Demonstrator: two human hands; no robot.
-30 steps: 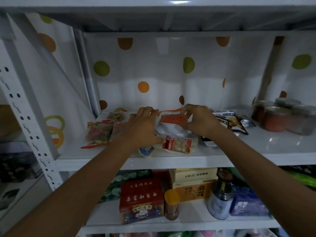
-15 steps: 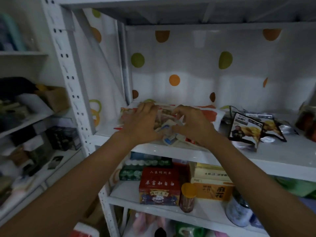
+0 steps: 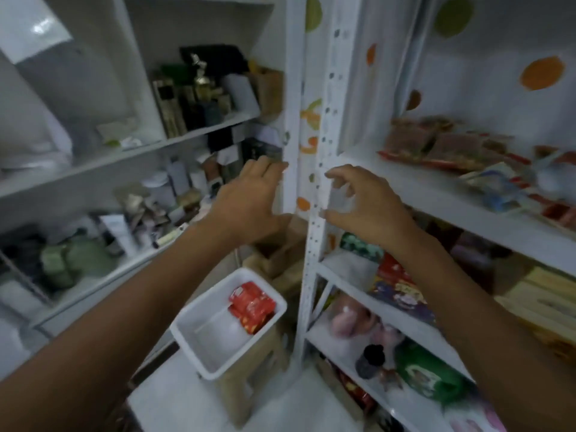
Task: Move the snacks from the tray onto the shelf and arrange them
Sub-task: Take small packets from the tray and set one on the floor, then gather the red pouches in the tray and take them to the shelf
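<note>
A white tray (image 3: 202, 353) stands on a wooden stool below, holding red snack packets (image 3: 251, 305) in its far corner. Several snack bags (image 3: 442, 146) lie on the white shelf (image 3: 436, 194) at the upper right. My left hand (image 3: 249, 201) hovers left of the shelf's upright post, fingers relaxed and holding nothing. My right hand (image 3: 358, 204) hangs just right of the post, in front of the shelf edge, fingers loosely curled around nothing. Both hands are well above the tray.
The perforated white post (image 3: 321, 182) stands between my hands. A second shelving unit (image 3: 124, 151) at the left is crowded with boxes and bottles. Lower shelves at the right hold boxes, a green bag (image 3: 427, 372) and a dark bottle (image 3: 371, 360).
Both hands have let go of the snack bags on the shelf and pulled back to the left. My view has swung left and down, bringing the tray into sight.
</note>
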